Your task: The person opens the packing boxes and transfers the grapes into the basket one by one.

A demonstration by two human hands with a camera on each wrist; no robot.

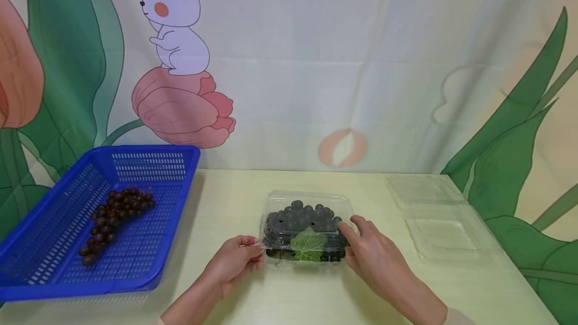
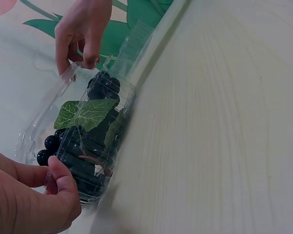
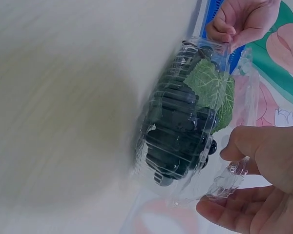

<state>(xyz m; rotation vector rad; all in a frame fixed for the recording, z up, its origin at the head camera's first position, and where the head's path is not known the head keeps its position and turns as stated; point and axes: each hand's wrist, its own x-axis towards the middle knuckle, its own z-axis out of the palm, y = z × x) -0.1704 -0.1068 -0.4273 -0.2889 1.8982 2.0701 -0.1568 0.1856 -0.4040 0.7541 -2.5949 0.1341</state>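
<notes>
A clear plastic clamshell box (image 1: 277, 195) stands mid-table with a bunch of dark grapes (image 1: 308, 212) inside. Its lid (image 3: 256, 92) is hinged over the fruit, and a gap shows between lid and base. A green leaf (image 1: 308, 245) pokes out at the front through that gap. At the box's left front corner, my left hand (image 1: 235, 262) pinches the rim between thumb and fingers. My right hand (image 1: 377, 252) holds the lid's edge at the right side, thumb and fingers on either side of it in the right wrist view.
To the left stands a blue plastic basket (image 1: 182, 214) holding a bunch of reddish-brown grapes (image 1: 113, 219). Another clear clamshell box (image 1: 451, 234) lies opened out at the table's right edge. Behind the table (image 1: 226, 199) hangs a printed cloth (image 1: 289, 89).
</notes>
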